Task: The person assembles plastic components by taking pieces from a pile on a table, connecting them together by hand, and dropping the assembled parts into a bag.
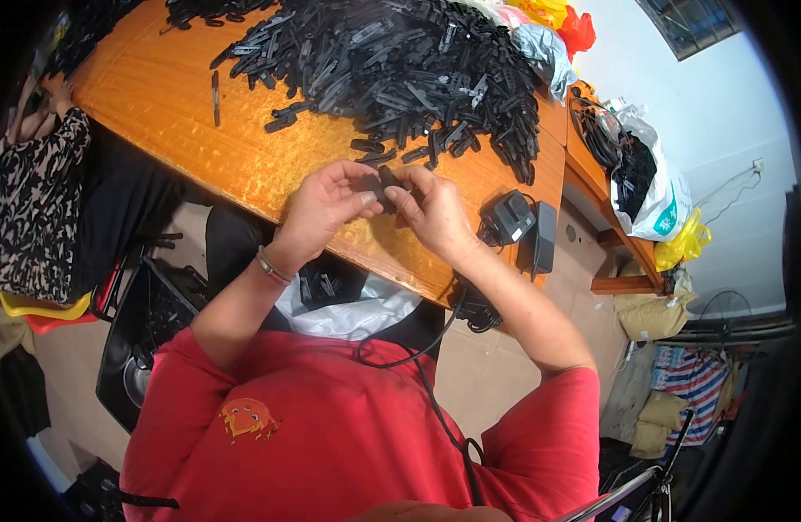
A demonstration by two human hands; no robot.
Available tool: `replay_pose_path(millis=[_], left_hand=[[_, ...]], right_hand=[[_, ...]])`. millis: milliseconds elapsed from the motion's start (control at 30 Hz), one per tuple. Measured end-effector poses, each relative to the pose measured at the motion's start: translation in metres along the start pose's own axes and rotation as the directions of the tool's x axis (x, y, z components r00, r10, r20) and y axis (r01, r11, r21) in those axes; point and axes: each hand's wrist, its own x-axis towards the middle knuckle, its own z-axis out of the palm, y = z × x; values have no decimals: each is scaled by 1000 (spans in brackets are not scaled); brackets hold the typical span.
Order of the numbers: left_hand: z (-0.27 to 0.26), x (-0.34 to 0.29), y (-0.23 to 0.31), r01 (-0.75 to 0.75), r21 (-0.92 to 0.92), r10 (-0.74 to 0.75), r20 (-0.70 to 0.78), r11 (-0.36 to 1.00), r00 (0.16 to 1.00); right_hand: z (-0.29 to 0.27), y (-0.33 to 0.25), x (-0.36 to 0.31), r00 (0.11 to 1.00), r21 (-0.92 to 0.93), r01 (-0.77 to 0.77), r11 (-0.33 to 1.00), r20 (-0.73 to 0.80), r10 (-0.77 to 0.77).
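The left hand [331, 207] and the right hand [425, 207] both pinch small black parts [385, 190], on the near side of the big black pile [374, 74]. To do this well, pinch lightly, hold both hands steady, and work over the table [174, 113] so nothing gets lost. The hands cover much of the parts, so I can't tell if they are joined.

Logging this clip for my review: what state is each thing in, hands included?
Left hand: closed on small dark pieces.
Right hand: closed on them too.
Small dark pieces: held; whether joined, unclear.
Black parts: heaped loose on the wooden table.
Pen: lying flat, apart from the heap.
White bag by the lap: open, dark items inside.
White bag at right: open, black items inside.
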Motion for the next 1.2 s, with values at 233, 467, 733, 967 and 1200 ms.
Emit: replay_pose_path(millis=[233, 467, 733, 967, 1200], left_hand=[[-4, 1, 1, 25, 117, -32, 62, 993, 998], [-3, -2, -1, 88, 139, -100, 87, 986, 991], [-3, 2, -8, -14, 88, 18, -48, 996, 999], [1, 0, -13, -55, 97, 57, -14, 994, 998], [9, -9, -7, -98, 161, 97, 9, 982, 995]], right_hand=[[-1, -11, -3, 996, 96, -88, 991, 25, 86], [-4, -12, -5, 998, 43, -53, 998, -27, 55], [-2, -19, -14, 975, -83, 182, 980, -114, -190], [0, -8, -9, 982, -170, 153, 974, -85, -169], [2, -8, -11, 978, -225, 160, 961, -96, -185]])
